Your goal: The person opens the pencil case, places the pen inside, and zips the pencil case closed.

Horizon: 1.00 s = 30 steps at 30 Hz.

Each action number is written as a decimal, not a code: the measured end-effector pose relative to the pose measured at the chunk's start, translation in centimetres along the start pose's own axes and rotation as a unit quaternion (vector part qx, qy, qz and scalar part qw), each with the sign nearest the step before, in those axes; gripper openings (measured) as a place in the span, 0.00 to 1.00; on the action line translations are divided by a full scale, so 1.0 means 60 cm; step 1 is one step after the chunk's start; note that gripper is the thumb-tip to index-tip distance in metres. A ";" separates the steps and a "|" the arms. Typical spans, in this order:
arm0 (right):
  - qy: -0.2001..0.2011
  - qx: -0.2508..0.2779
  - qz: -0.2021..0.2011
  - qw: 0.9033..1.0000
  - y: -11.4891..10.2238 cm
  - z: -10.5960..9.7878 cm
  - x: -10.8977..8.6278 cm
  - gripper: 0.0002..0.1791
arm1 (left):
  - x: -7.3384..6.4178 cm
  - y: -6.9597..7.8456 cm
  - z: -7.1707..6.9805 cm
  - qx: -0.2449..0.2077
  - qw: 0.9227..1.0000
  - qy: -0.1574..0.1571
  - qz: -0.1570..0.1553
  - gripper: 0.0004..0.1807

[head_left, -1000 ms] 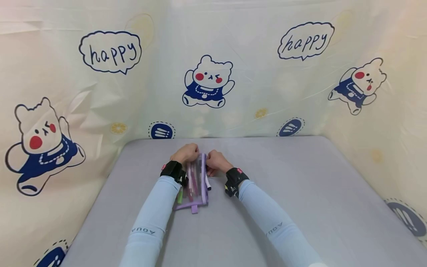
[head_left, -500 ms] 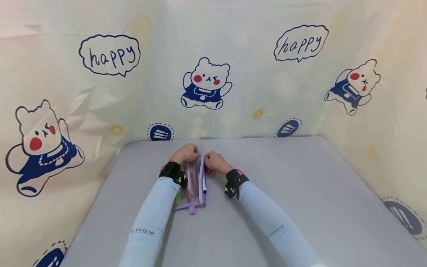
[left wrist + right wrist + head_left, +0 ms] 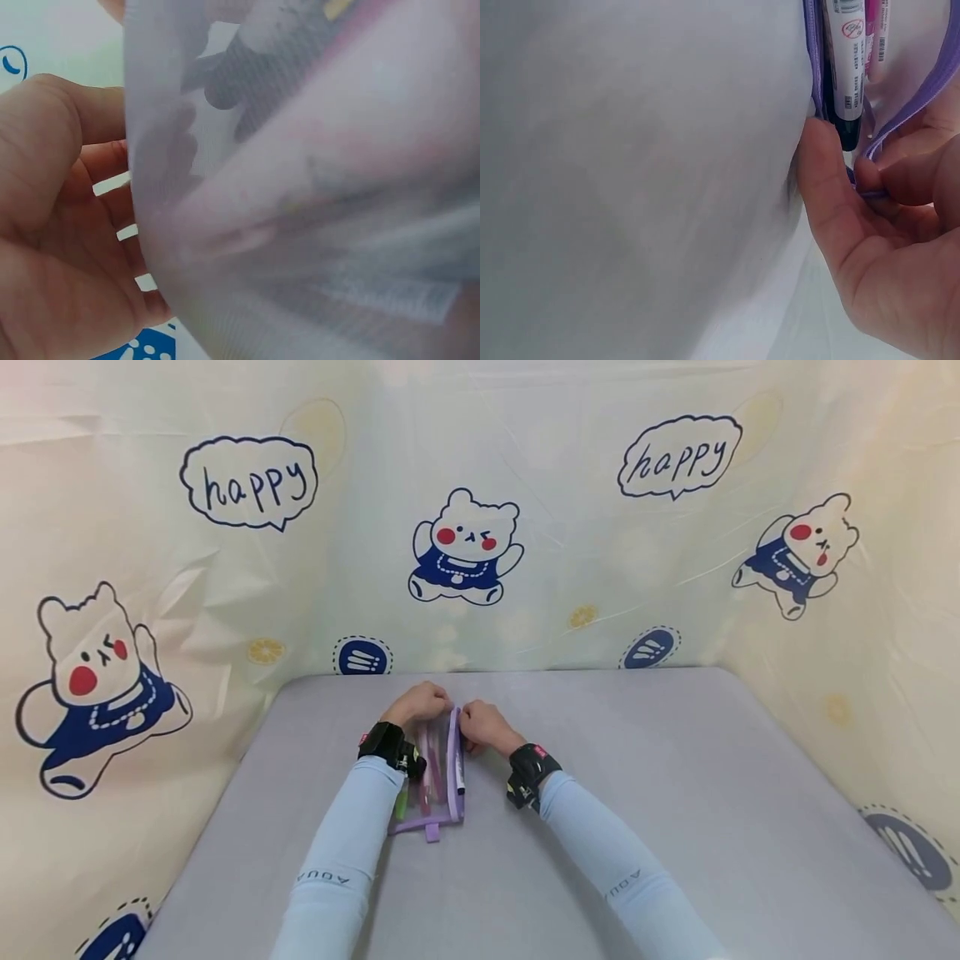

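A see-through mesh pencil case (image 3: 455,797) with purple zipper edging lies between both hands, its zipper side toward the right. Inside show pink pens (image 3: 426,789) and a green one (image 3: 401,803). My left hand (image 3: 422,702) grips the case's far end; in the left wrist view, grey mesh (image 3: 360,127) covers its fingertips. My right hand (image 3: 486,725) pinches the far corner of the purple edging, seen closely in the right wrist view. There the zipper edges stand apart, and a white marker (image 3: 847,67) with a dark end lies between them.
The case rests on a grey table (image 3: 637,793), whose far edge meets a printed curtain (image 3: 570,527). A purple tab (image 3: 432,833) sticks out from the case's near end. Wrist cameras (image 3: 528,768) are strapped over pale blue sleeves.
The white marker that stuck out at the case's right side now lies alongside the purple edge. My right hand has shifted slightly left; my left hand keeps its hold.
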State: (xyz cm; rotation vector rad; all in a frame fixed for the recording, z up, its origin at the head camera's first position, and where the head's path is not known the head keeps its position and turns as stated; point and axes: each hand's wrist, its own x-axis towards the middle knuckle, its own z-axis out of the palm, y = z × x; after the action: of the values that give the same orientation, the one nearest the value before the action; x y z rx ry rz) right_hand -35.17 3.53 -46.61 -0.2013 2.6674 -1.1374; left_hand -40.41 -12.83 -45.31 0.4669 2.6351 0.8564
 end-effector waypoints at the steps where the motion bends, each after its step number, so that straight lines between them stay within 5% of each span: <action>1: 0.000 0.000 0.000 1.000 0.001 0.000 -0.001 0.18 | 0.001 0.000 0.000 -0.005 1.000 0.003 -0.002 0.13; 10: -0.014 -0.005 -0.011 1.000 0.009 0.003 -0.010 0.18 | 0.007 0.000 0.005 -0.003 1.000 0.009 -0.019 0.12; 30: -0.043 -0.015 -0.063 0.997 0.003 0.011 -0.085 0.19 | 0.011 0.004 0.004 -0.022 0.999 0.001 -0.038 0.20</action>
State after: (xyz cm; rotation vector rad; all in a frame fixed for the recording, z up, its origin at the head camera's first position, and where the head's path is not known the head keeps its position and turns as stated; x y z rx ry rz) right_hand -30.07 4.28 -46.35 -0.4185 2.6296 -1.0977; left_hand -40.88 -12.26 -45.46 0.3523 2.6131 0.8885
